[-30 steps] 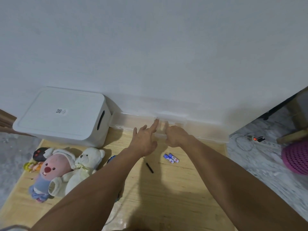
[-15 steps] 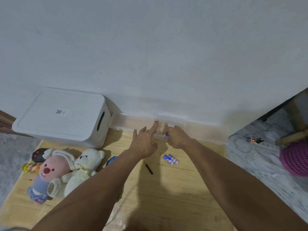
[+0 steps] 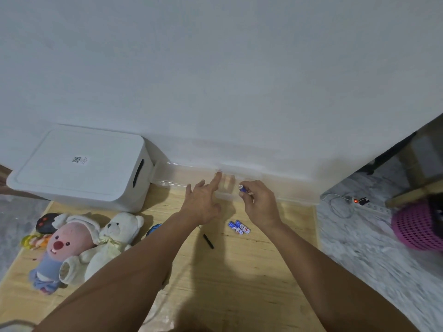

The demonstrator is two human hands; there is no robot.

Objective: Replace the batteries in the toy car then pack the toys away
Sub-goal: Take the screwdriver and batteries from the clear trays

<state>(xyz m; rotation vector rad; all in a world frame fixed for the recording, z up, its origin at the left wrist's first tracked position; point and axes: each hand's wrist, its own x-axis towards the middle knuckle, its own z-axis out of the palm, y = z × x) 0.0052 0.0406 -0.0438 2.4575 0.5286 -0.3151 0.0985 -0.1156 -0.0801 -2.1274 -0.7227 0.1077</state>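
Right hand pinches a battery just off the clear box at the wall. Left hand released, forefinger on box. Spare batteries on tabletop.

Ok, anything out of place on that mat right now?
Nothing damaged or spilled. Loose batteries and a black pen-like tool lie scattered on the mat; the right hand pinches another battery.
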